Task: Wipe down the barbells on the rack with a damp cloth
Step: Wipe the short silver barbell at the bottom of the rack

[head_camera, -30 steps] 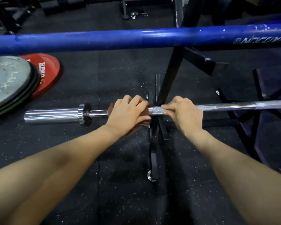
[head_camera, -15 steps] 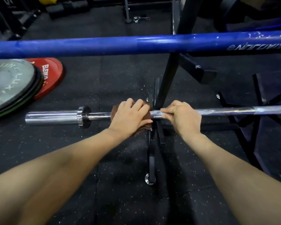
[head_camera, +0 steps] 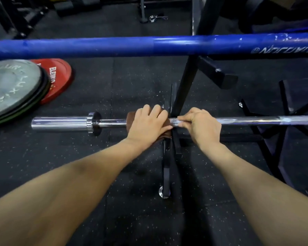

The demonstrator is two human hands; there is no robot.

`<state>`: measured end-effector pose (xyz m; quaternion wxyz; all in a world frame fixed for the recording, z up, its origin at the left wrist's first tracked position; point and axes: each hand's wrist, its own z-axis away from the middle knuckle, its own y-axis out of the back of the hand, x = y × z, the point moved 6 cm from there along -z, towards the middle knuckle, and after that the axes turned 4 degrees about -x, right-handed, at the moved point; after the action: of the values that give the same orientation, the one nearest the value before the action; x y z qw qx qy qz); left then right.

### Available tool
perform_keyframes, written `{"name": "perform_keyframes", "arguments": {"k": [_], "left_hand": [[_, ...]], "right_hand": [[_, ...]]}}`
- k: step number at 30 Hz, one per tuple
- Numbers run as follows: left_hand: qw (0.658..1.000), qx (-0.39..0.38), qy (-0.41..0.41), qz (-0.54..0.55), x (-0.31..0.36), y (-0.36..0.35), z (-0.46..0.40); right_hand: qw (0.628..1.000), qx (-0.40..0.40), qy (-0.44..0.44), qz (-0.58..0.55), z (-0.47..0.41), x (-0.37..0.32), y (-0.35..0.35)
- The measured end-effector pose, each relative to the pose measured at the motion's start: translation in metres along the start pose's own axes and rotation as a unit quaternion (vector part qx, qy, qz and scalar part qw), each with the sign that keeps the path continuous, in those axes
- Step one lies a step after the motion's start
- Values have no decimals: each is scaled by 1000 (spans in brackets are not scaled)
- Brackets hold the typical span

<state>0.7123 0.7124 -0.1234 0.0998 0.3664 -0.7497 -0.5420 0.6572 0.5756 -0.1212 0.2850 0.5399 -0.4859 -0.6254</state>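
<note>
Mid-frame, left hand (head_camera: 149, 122) wraps brown cloth (head_camera: 132, 116) round chrome barbell (head_camera: 247, 120), right hand (head_camera: 202, 126) clenches shaft; bar may roll if grip slackens.

Two bare forearms in shot, and no sleeve on either as far up as the picture goes. Nothing worn at the wrists that I can see: no watch, no band, no strap. The bare left hand (head_camera: 148, 124) carries no glove and no ring; the bare right hand (head_camera: 202, 126) is the same, plain knuckles, short nails on the fingertips that show.
</note>
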Motion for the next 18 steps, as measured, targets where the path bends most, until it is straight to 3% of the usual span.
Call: {"name": "perform_keyframes", "arguments": {"k": [3, 8, 14, 18], "left_hand": [[998, -13, -63, 0, -25, -1, 18], [999, -13, -12, -47, -90, 3, 58], [999, 2, -31, -37, -12, 0, 3], [998, -11, -64, -4, -23, 0, 8]], "right_hand": [[1000, -3, 1, -3, 0, 3, 1], [1000, 2, -16, -21, -1, 6, -1], [1000, -17, -19, -15, -2, 3, 3], [998, -38, -41, -9, -6, 6, 7]]}}
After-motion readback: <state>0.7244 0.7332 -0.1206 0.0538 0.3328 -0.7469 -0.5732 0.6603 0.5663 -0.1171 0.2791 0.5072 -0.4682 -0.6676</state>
